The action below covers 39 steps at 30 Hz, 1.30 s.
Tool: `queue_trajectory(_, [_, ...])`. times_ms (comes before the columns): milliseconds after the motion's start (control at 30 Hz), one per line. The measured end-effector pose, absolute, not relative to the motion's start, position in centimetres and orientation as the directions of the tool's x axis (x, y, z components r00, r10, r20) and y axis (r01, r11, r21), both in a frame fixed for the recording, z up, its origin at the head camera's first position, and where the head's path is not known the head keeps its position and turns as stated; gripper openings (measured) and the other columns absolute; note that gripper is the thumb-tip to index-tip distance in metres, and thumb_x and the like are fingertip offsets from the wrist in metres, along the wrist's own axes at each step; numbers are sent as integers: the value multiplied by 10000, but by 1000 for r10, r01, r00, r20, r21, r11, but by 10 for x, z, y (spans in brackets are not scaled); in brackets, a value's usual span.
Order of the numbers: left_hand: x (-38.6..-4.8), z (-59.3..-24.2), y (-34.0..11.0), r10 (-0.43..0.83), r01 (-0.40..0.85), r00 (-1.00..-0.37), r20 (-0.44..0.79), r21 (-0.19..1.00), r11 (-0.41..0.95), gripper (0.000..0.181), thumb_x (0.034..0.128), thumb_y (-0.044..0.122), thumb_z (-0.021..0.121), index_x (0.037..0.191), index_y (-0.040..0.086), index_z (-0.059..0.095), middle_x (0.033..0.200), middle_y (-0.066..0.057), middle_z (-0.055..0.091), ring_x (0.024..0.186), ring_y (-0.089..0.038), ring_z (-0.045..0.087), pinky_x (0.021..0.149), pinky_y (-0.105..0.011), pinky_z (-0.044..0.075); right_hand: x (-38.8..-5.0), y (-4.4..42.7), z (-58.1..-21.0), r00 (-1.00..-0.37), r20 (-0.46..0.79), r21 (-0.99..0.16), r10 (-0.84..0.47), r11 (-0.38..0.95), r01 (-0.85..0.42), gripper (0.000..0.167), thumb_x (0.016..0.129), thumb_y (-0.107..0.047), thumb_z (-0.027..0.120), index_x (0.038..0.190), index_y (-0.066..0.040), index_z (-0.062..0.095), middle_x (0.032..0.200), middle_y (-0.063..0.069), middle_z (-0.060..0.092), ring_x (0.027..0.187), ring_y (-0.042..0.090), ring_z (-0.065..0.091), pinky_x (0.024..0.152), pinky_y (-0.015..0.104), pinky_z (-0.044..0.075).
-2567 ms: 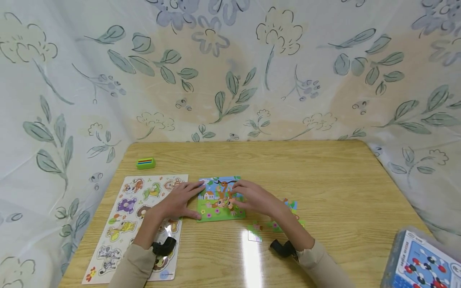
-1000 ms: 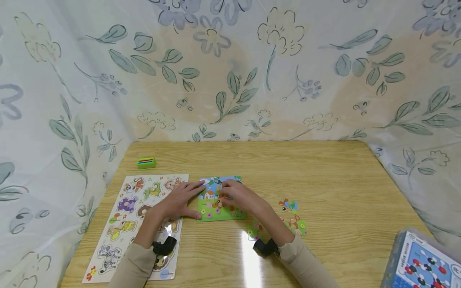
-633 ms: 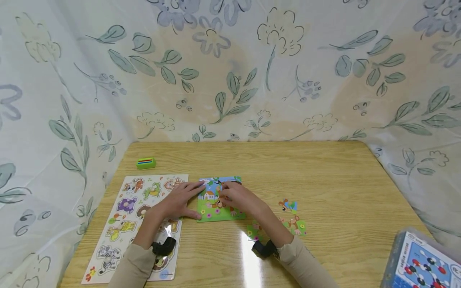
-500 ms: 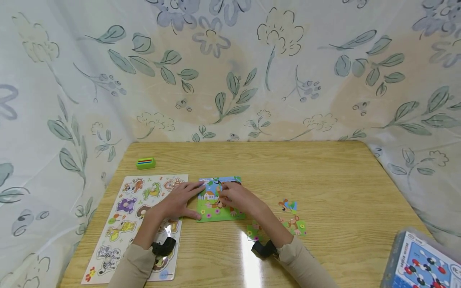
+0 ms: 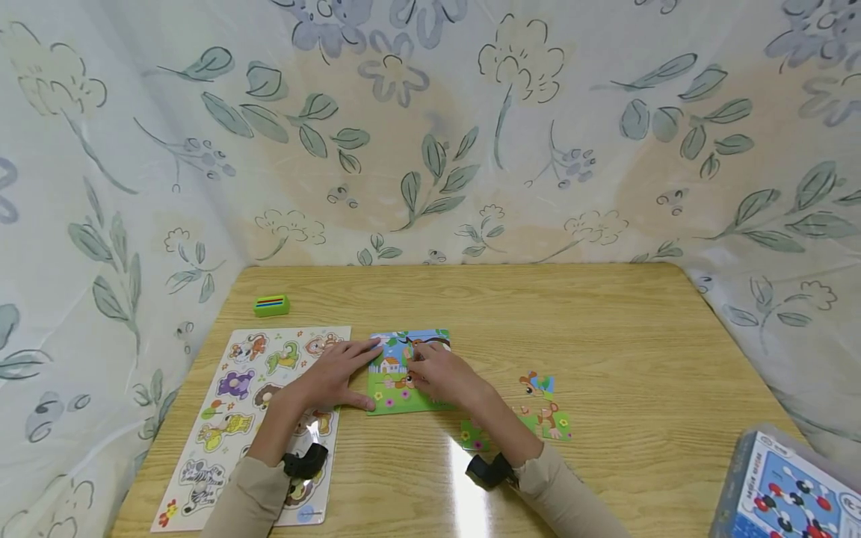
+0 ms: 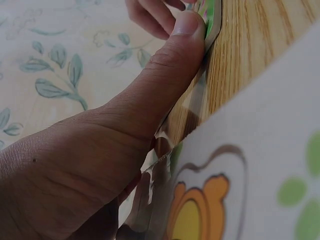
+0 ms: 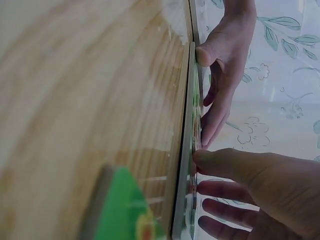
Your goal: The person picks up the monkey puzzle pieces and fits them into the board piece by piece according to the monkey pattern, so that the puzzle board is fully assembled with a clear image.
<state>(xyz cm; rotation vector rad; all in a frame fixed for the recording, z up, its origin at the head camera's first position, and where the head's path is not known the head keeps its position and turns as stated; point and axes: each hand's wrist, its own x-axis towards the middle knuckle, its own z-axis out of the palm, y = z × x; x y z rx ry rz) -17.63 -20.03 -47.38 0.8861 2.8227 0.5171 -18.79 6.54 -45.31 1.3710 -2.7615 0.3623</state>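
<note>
A small jigsaw puzzle (image 5: pixel 393 403) with monkeys, a house and flowers lies flat at the table's middle. My left hand (image 5: pixel 336 377) rests across its left side, thumb at the lower corner and fingertips higher up. My right hand (image 5: pixel 447 375) is over the puzzle's right half and covers part of the picture. In the right wrist view, the right thumb (image 7: pixel 215 162) and fingertips touch the puzzle's face, with no loose piece visible between them. To the right lie loose jigsaw pieces: a blue-and-brown piece (image 5: pixel 538 385), a monkey piece (image 5: pixel 554 424) and a green flowered piece (image 5: pixel 474 436) partly under the forearm.
On the left lies a white animal peg board (image 5: pixel 252 448), with the left forearm over it. A green box with coloured stripes (image 5: pixel 272 305) stands at the back left. The molecule-picture box (image 5: pixel 794 486) occupies the front right corner. A patterned cloth (image 5: pixel 430 224) hangs behind the table.
My right hand has shifted left over the puzzle since the earliest frame, and its fingertips moved slightly across the surface lately. The left hand keeps its place.
</note>
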Motion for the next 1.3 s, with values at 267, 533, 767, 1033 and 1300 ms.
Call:
queue_trajectory(267, [-177, -473, -200, 578, 525, -816, -30, 379, 762, 986, 750, 621, 725, 1533, 178, 322, 1603, -34, 282, 1427, -323, 324, 1124, -624, 254, -187, 65, -451, -601, 101, -177, -793, 580, -795, 175, 936, -226, 659, 1064, -119, 711, 1205, 57, 619, 1074, 242, 573, 920, 343, 508])
queue_trajectory(533, [-177, -471, -201, 581, 532, -813, -22, 374, 760, 983, 755, 622, 719, 1533, 171, 322, 1600, -44, 289, 1421, -328, 332, 1114, -626, 265, -189, 65, -450, -581, 85, -158, -809, 565, -810, 276, 946, -243, 644, 1166, -84, 694, 1319, 60, 615, 1152, 232, 592, 971, 327, 499])
queue_trajectory(767, [-176, -469, -199, 594, 556, -804, 6, 359, 749, 966, 756, 601, 730, 1519, 142, 353, 1580, -75, 327, 1392, -333, 371, 1082, -626, 305, -182, 64, -450, -610, 69, -68, -789, 607, -792, 367, 957, -294, 621, 1252, -78, 656, 1385, 66, 582, 1174, 228, 589, 959, 318, 512])
queue_trajectory(1033, [-176, -472, -201, 589, 551, -808, -4, 353, 757, 977, 756, 628, 712, 1524, 152, 340, 1592, -69, 305, 1395, -350, 361, 1095, -622, 302, -172, 58, -448, -690, -116, -87, -715, 699, -710, 602, 991, -491, 458, 1451, -104, 468, 1563, 55, 372, 1427, 292, 379, 1135, 435, 376])
queue_trajectory(1300, [-178, -474, -202, 602, 563, -799, 5, 360, 744, 983, 752, 627, 718, 1524, 151, 340, 1590, -76, 307, 1386, -358, 363, 1093, -632, 290, -190, 103, -440, -609, -31, -417, -792, 564, -713, 502, 991, -303, 554, 1410, -31, 503, 1522, 212, 389, 1440, 434, 290, 1159, 547, 290])
